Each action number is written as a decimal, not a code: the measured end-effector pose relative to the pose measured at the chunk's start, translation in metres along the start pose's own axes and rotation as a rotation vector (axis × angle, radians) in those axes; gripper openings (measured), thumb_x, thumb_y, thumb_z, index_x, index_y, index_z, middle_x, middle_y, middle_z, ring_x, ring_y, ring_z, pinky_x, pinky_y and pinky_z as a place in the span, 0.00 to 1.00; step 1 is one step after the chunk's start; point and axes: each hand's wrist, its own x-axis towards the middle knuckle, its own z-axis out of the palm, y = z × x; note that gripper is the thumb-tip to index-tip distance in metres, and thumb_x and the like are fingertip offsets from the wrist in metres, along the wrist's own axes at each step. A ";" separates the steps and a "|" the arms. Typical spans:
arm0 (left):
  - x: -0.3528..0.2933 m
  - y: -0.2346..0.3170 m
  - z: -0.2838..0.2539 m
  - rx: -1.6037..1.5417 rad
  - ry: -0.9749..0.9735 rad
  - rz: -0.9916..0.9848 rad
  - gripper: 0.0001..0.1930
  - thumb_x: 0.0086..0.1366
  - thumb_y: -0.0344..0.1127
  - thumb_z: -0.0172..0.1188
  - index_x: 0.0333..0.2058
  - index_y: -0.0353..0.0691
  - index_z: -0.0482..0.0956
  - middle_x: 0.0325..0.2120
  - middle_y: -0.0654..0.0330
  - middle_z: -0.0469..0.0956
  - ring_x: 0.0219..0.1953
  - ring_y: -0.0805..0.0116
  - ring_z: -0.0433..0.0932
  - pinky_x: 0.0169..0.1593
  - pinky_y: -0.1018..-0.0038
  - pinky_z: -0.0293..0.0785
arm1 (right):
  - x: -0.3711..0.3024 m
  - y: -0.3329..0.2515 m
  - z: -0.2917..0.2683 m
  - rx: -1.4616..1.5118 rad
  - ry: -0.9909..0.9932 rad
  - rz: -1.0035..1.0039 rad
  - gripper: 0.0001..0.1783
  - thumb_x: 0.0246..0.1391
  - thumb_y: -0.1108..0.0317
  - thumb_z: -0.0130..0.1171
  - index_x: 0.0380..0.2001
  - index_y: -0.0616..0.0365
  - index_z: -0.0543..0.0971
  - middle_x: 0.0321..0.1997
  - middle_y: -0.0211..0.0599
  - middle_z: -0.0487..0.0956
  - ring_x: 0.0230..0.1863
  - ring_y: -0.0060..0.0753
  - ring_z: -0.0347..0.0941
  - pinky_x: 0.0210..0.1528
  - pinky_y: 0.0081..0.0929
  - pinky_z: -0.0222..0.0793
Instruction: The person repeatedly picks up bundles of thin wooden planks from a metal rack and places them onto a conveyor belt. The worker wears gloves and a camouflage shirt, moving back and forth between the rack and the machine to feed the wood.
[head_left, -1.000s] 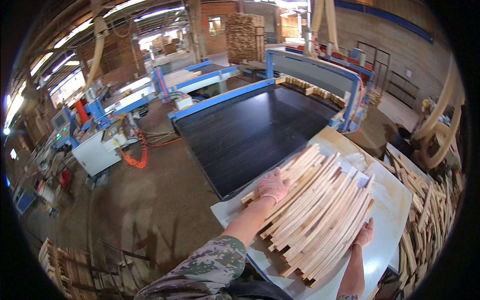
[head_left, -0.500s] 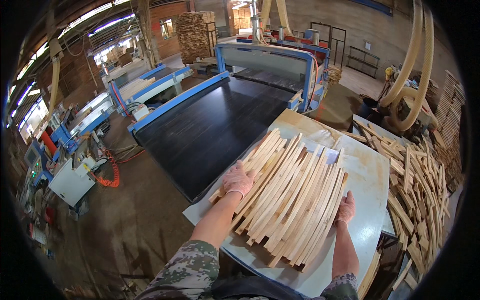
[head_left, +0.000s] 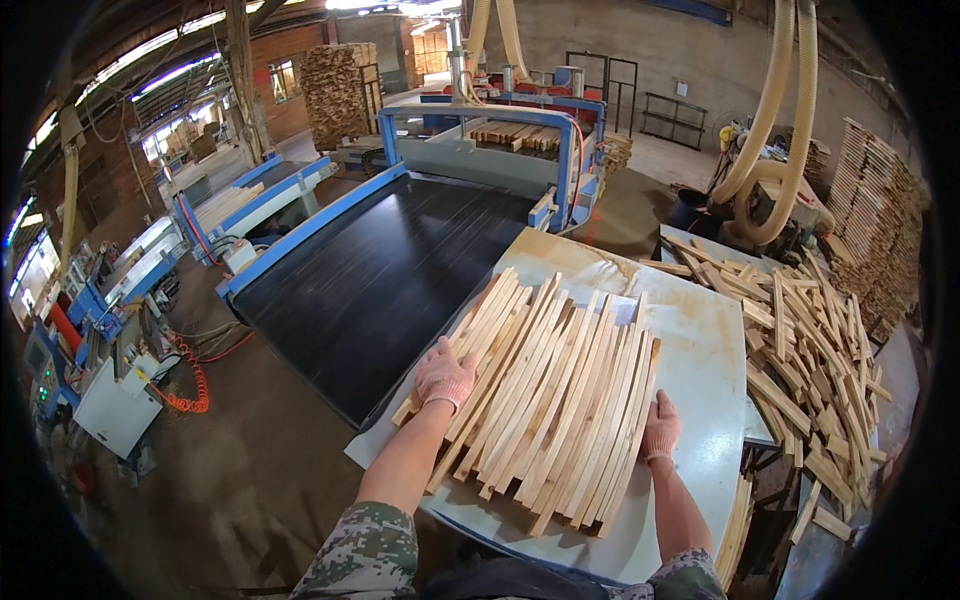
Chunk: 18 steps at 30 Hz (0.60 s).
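A layer of pale wooden strips point(head_left: 560, 400) lies side by side on a smooth light-coloured tabletop point(head_left: 705, 370), their ends uneven. My left hand point(head_left: 446, 375), in a pinkish knit glove, rests on the strips at the left side with its fingers stretched out. At the opposite side my right hand point(head_left: 661, 428), gloved alike, lies along the outermost strip, fingers extended and pointing away from me. The strips lie between the two hands. Part of the right hand's fingers is hard to make out.
A black conveyor belt point(head_left: 370, 280) with a blue frame point(head_left: 575, 150) adjoins the table at the left. Loose wood pieces point(head_left: 810, 370) are heaped on the right. Beige hoses point(head_left: 790, 120) hang beyond them. A control cabinet point(head_left: 115, 405) stands far left.
The view has turned to the right, so the scene sits further left. Both hands stay at the two sides of the strips. Wood pieces beyond the blue frame have come into view.
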 end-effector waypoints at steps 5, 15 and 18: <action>0.000 -0.003 -0.008 -0.033 -0.065 -0.004 0.47 0.72 0.69 0.50 0.79 0.47 0.52 0.70 0.47 0.69 0.69 0.49 0.71 0.71 0.55 0.66 | -0.051 0.005 -0.022 0.253 -0.122 0.055 0.27 0.72 0.56 0.57 0.61 0.69 0.80 0.58 0.55 0.86 0.61 0.49 0.82 0.67 0.39 0.73; -0.003 -0.017 -0.010 -0.074 -0.107 0.109 0.47 0.70 0.68 0.52 0.79 0.51 0.52 0.71 0.49 0.66 0.69 0.49 0.71 0.71 0.54 0.65 | -0.031 -0.045 -0.027 0.131 -0.397 0.291 0.30 0.68 0.41 0.60 0.35 0.63 0.85 0.27 0.35 0.83 0.30 0.30 0.75 0.37 0.37 0.75; 0.003 -0.023 0.002 -0.106 -0.110 0.129 0.47 0.69 0.68 0.54 0.78 0.50 0.56 0.70 0.49 0.67 0.69 0.48 0.70 0.71 0.54 0.64 | -0.026 -0.055 -0.016 -0.035 -0.344 0.295 0.31 0.58 0.41 0.69 0.41 0.65 0.87 0.33 0.43 0.88 0.36 0.36 0.82 0.45 0.38 0.77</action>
